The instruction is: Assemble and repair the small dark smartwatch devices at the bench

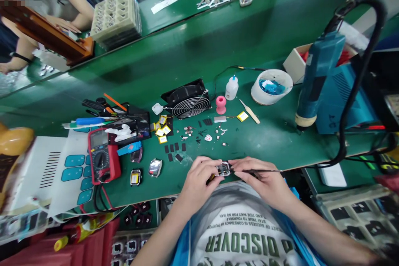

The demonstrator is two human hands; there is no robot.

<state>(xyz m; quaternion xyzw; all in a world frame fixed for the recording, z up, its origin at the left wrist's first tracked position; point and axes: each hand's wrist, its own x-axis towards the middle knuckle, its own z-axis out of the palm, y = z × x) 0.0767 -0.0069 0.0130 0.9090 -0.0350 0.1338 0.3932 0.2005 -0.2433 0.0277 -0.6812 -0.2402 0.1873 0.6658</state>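
My left hand [201,178] grips a small silver-rimmed watch case [223,169] at the bench's front edge. The case stands with its open inside showing. My right hand [262,181] is closed around slim dark tweezers [271,171], whose rear end points right; its fingertips meet the right side of the case, and the tool's tip is hidden. Beyond my hands lie several black pads [176,146] and scattered tiny parts [208,137]. To the left are another watch case [155,167] and one with a yellow battery inside [135,177].
A fan [190,102], white bottle [231,88], pink holder [221,104] and white tub [257,91] stand farther back. A blue electric screwdriver [321,75] hangs at right. A red multimeter [102,156] lies left, near yellow batteries [162,130]. Co-workers sit across the green partition [187,50].
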